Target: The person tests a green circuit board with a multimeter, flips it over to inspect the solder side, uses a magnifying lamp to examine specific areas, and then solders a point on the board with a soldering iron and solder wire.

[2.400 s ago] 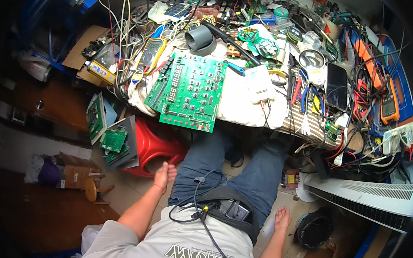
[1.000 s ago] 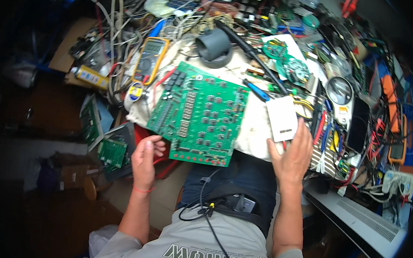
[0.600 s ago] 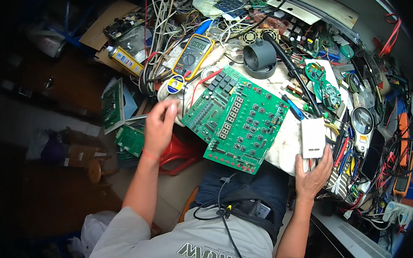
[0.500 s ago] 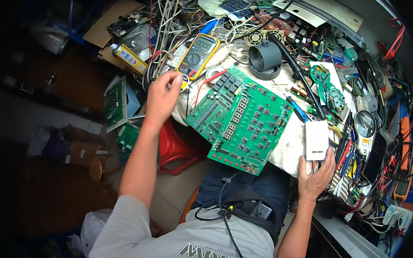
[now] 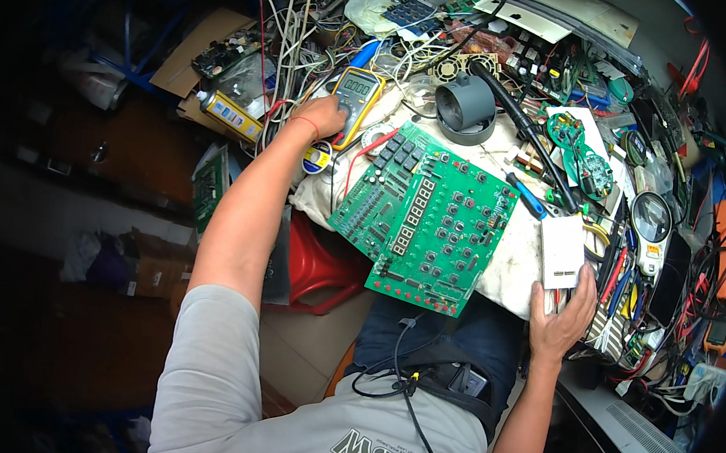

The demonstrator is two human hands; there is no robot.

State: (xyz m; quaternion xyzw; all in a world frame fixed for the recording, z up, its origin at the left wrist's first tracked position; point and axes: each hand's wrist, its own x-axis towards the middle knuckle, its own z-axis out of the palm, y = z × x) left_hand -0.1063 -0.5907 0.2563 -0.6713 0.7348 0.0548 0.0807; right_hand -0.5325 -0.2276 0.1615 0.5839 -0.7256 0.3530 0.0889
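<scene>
Reaching up to the left, my left hand (image 5: pixel 324 118) has its fingers curled at the dial of a yellow-edged digital multimeter (image 5: pixel 360 97), whose screen is lit. A small round spool (image 5: pixel 317 158) lies below that wrist. In the middle are overlapping green circuit boards (image 5: pixel 451 245), the upper one with a row of digit displays and many push buttons. A red test probe (image 5: pixel 373 150) lies along the boards' left edge. My right hand (image 5: pixel 560 323) rests with thumb and fingers apart around the lower end of a white rectangular box (image 5: pixel 561 247).
A grey round plastic part (image 5: pixel 466 106) stands behind the boards. A blue-handled screwdriver (image 5: pixel 527 196) and a magnifier (image 5: pixel 651 220) lie to the right, among tools and wires. Tangled cables and boards crowd the back. A red stool (image 5: pixel 318 265) is below the left edge.
My left hand has moved up and right, from beside the multimeter's lower end onto its dial. My right hand stays by the white box. The whole view has shifted slightly.
</scene>
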